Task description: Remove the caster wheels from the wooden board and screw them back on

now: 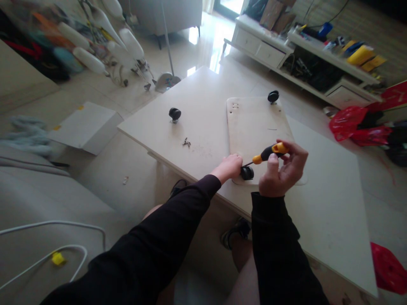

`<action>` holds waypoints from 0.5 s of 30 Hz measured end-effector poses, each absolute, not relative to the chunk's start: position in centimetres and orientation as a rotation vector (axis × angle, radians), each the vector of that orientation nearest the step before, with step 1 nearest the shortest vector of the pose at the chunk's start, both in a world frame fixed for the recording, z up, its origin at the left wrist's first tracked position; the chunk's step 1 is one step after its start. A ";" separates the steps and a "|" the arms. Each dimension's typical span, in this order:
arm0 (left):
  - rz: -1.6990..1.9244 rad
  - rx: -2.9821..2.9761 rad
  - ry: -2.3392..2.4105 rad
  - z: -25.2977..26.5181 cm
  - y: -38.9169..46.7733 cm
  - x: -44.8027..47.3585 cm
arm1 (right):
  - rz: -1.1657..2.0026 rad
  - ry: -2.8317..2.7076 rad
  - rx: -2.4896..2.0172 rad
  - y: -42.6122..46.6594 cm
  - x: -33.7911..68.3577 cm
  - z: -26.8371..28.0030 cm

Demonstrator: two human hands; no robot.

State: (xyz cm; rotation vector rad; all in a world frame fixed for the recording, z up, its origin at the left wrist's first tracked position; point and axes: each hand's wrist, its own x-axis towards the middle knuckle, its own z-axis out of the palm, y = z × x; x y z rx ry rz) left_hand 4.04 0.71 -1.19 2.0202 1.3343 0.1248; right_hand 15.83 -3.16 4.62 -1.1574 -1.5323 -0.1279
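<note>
Yellow-black screwdriver (266, 153), black caster (247, 173), cream board (254, 123)

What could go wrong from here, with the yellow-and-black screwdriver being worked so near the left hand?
The yellow-and-black screwdriver in the right hand points its thin shaft close to the left hand, beside a black caster on the off-white, round-cornered board; a slip could jab that hand.

Small dark screws lie loose on the white tabletop; a knock might scatter them.

Another black caster stands off the board and could perhaps be bumped over.
</note>
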 end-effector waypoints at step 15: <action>0.130 2.027 1.321 -0.9 0.6 3.9 | -0.188 -1.515 -1.173 -3.1 15.7 4.8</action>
